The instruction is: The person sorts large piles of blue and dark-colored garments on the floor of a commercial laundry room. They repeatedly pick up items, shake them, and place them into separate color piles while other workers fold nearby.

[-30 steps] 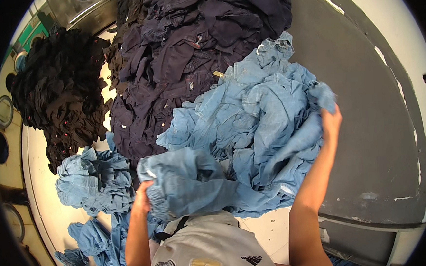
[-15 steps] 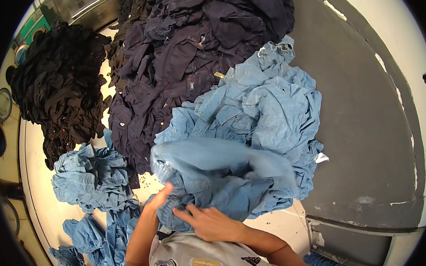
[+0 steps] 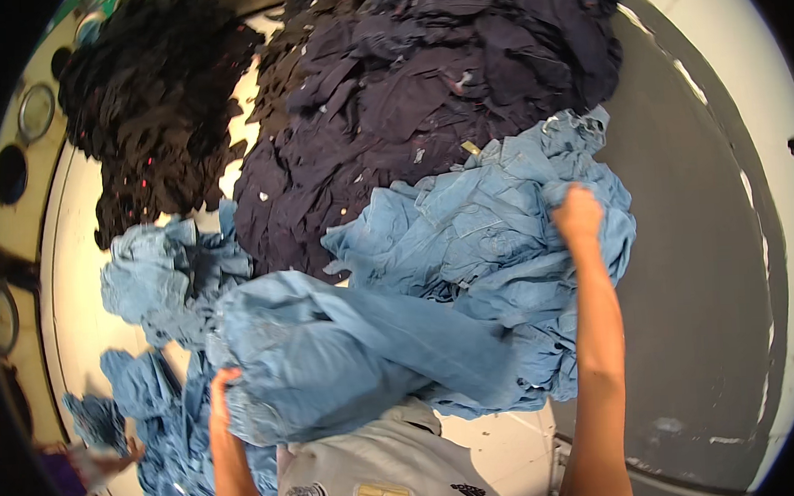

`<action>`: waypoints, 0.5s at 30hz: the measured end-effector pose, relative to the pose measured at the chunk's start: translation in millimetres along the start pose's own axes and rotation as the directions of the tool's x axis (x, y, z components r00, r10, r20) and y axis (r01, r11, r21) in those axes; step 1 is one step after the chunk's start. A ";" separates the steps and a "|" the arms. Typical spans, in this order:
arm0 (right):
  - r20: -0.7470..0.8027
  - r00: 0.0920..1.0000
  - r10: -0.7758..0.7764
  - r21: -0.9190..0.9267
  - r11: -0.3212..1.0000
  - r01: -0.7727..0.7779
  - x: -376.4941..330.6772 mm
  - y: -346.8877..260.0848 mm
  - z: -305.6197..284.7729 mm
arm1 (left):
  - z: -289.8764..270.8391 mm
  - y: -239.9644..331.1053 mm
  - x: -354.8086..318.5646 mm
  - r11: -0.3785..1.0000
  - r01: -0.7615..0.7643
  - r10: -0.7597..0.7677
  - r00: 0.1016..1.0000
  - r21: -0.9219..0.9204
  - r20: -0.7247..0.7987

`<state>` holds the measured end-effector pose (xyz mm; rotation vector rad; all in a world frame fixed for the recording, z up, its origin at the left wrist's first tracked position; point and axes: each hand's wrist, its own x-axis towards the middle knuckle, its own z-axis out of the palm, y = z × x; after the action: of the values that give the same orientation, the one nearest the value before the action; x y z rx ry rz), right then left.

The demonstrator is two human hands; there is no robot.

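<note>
A light blue denim garment [image 3: 349, 355] lies bunched across the front of a cream table [image 3: 73, 304]. My left hand [image 3: 219, 391] grips its near left end. My right hand [image 3: 578, 211] reaches out to the far right and clutches the crumpled pile of light blue denim [image 3: 486, 215]. My fingers are buried in the cloth.
A big heap of dark navy clothes [image 3: 423, 83] fills the back. A black heap [image 3: 152, 108] lies at the back left. More blue denim [image 3: 158, 272] is piled at the left and hangs off the near left edge [image 3: 153, 427]. Grey floor [image 3: 698, 257] lies to the right.
My right hand drew back close to my body, then reached out again to the far right of the denim pile. The garment in front has been pulled out longer toward me.
</note>
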<state>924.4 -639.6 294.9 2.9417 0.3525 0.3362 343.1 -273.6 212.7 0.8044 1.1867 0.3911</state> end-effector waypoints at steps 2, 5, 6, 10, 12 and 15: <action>-0.249 0.967 0.058 0.112 0.993 -0.031 1.6 20.6 -66.7 | -25.5 11.1 -7.1 0.964 0.227 -0.236 0.971 -0.141 -0.045; -0.458 0.871 0.178 0.680 0.701 0.215 -28.6 10.6 -163.7 | -41.4 20.4 -13.4 0.980 0.156 -0.166 0.982 -0.120 -0.084; -0.586 0.793 0.167 0.738 0.514 0.438 -45.1 -3.4 -184.2 | -43.8 22.8 -17.2 0.987 0.117 -0.128 0.987 -0.112 -0.094; -0.616 0.599 0.512 0.723 0.065 0.688 -107.7 -94.9 -199.1 | -40.8 33.0 -30.8 0.998 -0.029 0.037 0.987 0.057 -0.153; -0.231 0.846 0.480 0.722 -0.498 0.480 -150.5 -161.6 -180.6 | -36.4 34.5 -40.7 0.999 0.028 -0.021 0.988 0.044 -0.154; 0.242 0.967 0.073 0.854 -0.490 -0.176 -237.5 -274.9 -147.0 | -24.1 22.9 -45.9 0.985 0.082 -0.098 0.990 -0.150 -0.101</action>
<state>605.5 -416.0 337.8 4.9936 0.2671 -0.5477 307.6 -280.1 256.5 0.6066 1.2753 0.4462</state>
